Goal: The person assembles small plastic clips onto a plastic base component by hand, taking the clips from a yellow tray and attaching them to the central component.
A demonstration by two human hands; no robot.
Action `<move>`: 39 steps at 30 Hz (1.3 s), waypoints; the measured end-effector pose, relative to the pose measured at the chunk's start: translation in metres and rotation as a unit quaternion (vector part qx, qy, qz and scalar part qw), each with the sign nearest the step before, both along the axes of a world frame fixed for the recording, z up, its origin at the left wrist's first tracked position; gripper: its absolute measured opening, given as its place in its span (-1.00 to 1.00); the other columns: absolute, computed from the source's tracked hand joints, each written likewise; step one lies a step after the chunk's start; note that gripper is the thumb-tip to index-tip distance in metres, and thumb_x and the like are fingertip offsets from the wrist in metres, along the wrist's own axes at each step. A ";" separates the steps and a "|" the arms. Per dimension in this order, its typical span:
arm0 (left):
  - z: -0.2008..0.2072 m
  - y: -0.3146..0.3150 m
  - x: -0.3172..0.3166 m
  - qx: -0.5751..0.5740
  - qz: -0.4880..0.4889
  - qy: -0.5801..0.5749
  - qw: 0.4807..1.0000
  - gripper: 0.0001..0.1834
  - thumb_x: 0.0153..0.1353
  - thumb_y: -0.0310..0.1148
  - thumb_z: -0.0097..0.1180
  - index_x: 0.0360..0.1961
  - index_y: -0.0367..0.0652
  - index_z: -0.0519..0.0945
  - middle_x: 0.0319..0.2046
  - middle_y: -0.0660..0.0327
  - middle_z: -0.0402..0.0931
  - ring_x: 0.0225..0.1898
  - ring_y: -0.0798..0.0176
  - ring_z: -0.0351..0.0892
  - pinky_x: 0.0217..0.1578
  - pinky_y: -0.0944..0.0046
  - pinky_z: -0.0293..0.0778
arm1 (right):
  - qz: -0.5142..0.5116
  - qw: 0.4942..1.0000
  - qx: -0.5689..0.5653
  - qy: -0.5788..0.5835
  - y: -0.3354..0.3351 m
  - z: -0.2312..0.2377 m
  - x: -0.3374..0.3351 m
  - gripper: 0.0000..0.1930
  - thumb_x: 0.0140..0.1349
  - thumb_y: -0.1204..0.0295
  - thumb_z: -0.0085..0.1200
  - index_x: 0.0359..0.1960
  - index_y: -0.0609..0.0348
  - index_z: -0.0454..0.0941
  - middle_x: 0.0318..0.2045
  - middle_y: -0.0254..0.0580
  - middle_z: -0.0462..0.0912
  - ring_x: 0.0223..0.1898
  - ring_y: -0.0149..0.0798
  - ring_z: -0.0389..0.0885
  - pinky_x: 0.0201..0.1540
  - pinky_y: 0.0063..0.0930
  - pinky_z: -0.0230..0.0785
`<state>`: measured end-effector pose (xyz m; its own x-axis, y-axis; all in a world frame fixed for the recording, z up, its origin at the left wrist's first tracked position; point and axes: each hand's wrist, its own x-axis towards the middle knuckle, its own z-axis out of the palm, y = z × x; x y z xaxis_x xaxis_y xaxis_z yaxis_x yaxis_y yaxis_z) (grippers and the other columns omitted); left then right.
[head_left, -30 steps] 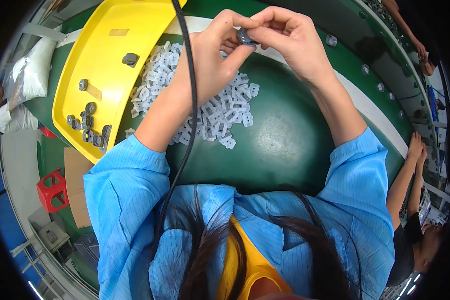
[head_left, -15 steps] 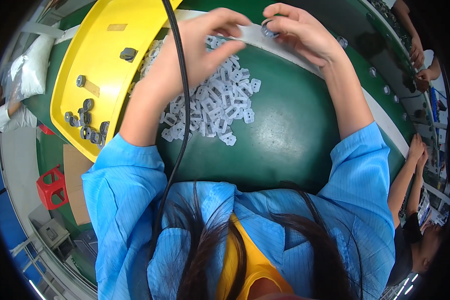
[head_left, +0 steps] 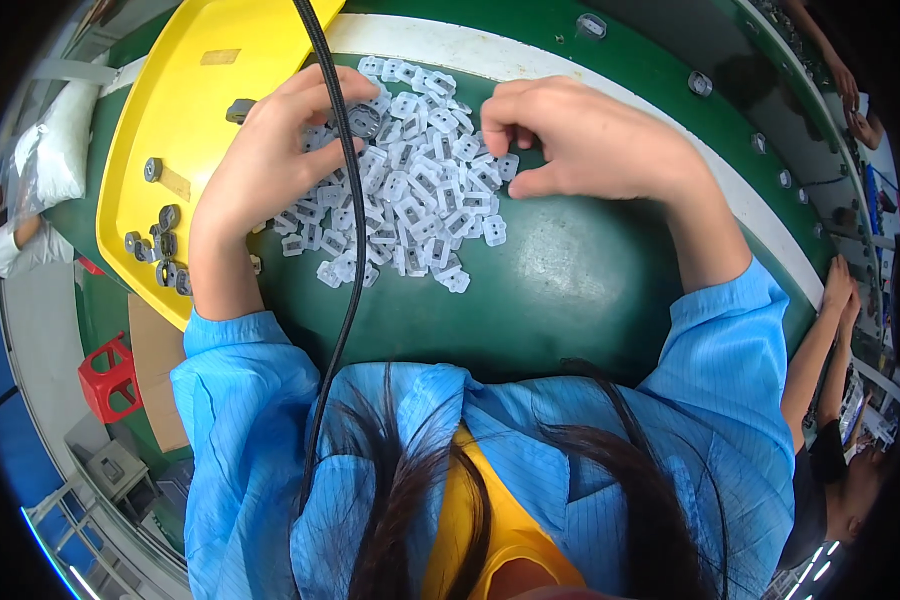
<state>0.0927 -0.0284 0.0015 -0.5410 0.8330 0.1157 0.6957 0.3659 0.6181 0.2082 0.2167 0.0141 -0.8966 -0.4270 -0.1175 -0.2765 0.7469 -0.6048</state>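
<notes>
My left hand (head_left: 280,145) is at the left side of a pile of small translucent white plastic pieces (head_left: 425,190). Between its fingers and thumb is a grey round part (head_left: 365,121), partly crossed by a black cable. My right hand (head_left: 585,140) hovers at the pile's right edge, fingers curled and thumb apart. One white piece (head_left: 507,166) lies in the gap between its thumb and fingers, and I see nothing gripped there.
A yellow tray (head_left: 120,130) with several dark grey round parts (head_left: 167,243) stands at the left. The black cable (head_left: 355,270) hangs across the view. Clear-and-grey parts (head_left: 700,83) sit along the green strip beyond the white edge (head_left: 450,45). Other people's hands (head_left: 842,290) are at the right.
The grey round part has passed from my right hand to my left. My left hand moved left; my right hand came down to the pile. Parts on the far strip have shifted.
</notes>
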 end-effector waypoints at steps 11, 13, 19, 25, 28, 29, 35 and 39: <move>-0.008 0.057 0.016 0.178 0.072 -0.036 0.981 -0.64 -0.08 -0.47 0.32 -0.21 -0.25 0.52 -0.42 0.20 0.54 -0.41 0.41 0.53 -0.37 0.43 0.50 | -0.052 0.992 0.087 -0.075 0.005 0.017 0.000 -0.82 -0.10 0.48 0.23 -0.43 0.26 0.55 -0.49 -0.12 0.57 -0.35 -0.17 0.57 -0.31 -0.36 0.41; -0.013 0.068 0.018 0.194 0.082 -0.047 0.976 -0.64 -0.08 -0.49 0.32 -0.22 -0.29 0.50 -0.44 0.20 0.53 -0.45 0.42 0.53 -0.38 0.44 0.50 | -0.146 0.977 -0.119 -0.096 0.016 0.011 -0.008 -0.87 -0.02 0.45 0.19 -0.44 0.24 0.60 -0.56 -0.22 0.58 -0.49 -0.37 0.57 -0.45 -0.47 0.41; -0.022 0.076 0.024 0.251 0.031 -0.182 0.950 -0.64 0.00 -0.49 0.30 -0.16 -0.29 0.49 -0.39 0.21 0.55 -0.37 0.43 0.55 -0.30 0.42 0.53 | -0.259 0.873 -0.408 -0.065 0.011 -0.014 -0.021 -0.85 0.10 0.43 0.15 -0.33 0.23 0.54 -0.47 -0.30 0.57 -0.46 -0.50 0.48 -0.41 -0.64 0.32; -0.009 0.066 0.021 0.277 0.010 -0.402 0.873 -0.64 0.23 -0.42 0.07 0.04 -0.32 0.42 -0.15 0.13 0.53 -0.16 0.35 0.56 -0.09 0.39 0.47 | -0.228 0.848 -0.469 -0.095 0.008 -0.019 -0.021 -0.84 0.09 0.37 0.19 -0.33 0.15 0.59 -0.43 -0.38 0.60 -0.39 -0.58 0.46 -0.41 -0.72 0.24; -0.011 0.063 0.017 0.269 -0.027 -0.480 0.835 -0.58 0.37 -0.18 -0.17 0.03 -0.34 0.41 -0.20 0.15 0.52 -0.25 0.35 0.50 -0.13 0.37 0.43 | -0.243 0.838 -0.488 -0.005 0.004 -0.016 -0.019 -0.84 0.07 0.39 0.18 -0.35 0.20 0.60 -0.47 -0.38 0.61 -0.41 -0.55 0.49 -0.41 -0.66 0.30; -0.013 0.063 0.016 0.268 -0.028 -0.480 0.835 -0.58 0.37 -0.18 -0.17 0.03 -0.34 0.41 -0.20 0.15 0.52 -0.25 0.35 0.50 -0.13 0.37 0.43 | -0.244 0.838 -0.488 -0.005 0.003 -0.015 -0.019 -0.84 0.07 0.39 0.18 -0.35 0.20 0.60 -0.47 -0.38 0.61 -0.41 -0.55 0.49 -0.41 -0.66 0.30; -0.017 0.069 0.021 0.270 -0.002 -0.542 0.796 -0.58 0.39 -0.15 -0.20 -0.16 -0.35 0.48 -0.35 0.20 0.47 -0.35 0.39 0.33 -0.21 0.38 0.34 | -0.271 0.924 -0.208 0.170 -0.016 0.012 -0.011 -0.87 0.10 0.48 0.16 -0.47 0.32 0.56 -0.51 -0.28 0.57 -0.54 -0.49 0.48 -0.45 -0.62 0.31; -0.015 0.074 0.030 0.277 -0.024 -0.499 0.821 -0.64 0.40 -0.17 -0.27 -0.09 -0.26 0.41 -0.29 0.23 0.41 -0.29 0.40 0.35 -0.15 0.38 0.32 | -0.253 0.916 -0.306 -0.055 -0.003 0.013 -0.016 -0.85 0.11 0.46 0.17 -0.49 0.33 0.56 -0.46 -0.27 0.57 -0.46 -0.55 0.47 -0.42 -0.64 0.33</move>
